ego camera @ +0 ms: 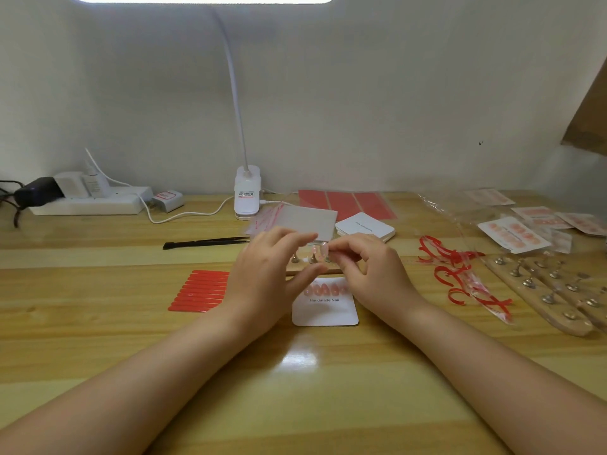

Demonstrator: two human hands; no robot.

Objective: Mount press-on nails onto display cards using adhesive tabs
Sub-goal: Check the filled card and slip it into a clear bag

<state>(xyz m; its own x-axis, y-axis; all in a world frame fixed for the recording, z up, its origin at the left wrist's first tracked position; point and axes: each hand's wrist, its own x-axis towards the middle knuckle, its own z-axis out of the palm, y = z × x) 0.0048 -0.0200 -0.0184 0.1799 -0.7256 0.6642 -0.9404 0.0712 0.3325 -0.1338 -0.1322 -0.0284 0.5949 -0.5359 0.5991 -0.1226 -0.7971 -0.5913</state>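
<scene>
A white display card [325, 310] with rounded corners is lying flat on the wooden table, printed "Handmade Nail", near the front centre. A row of pale pink press-on nails [323, 290] is sitting along its upper edge, partly hidden. One more pink nail [324, 247] is standing above a wooden holder strip [312, 266] just behind the card, pinched at fingertip level. A block of red adhesive strips [200, 292] is lying flat to the left of the card. A stack of blank cards [364, 226] is resting behind. Finished cards with nails [512, 234] are lying far right.
</scene>
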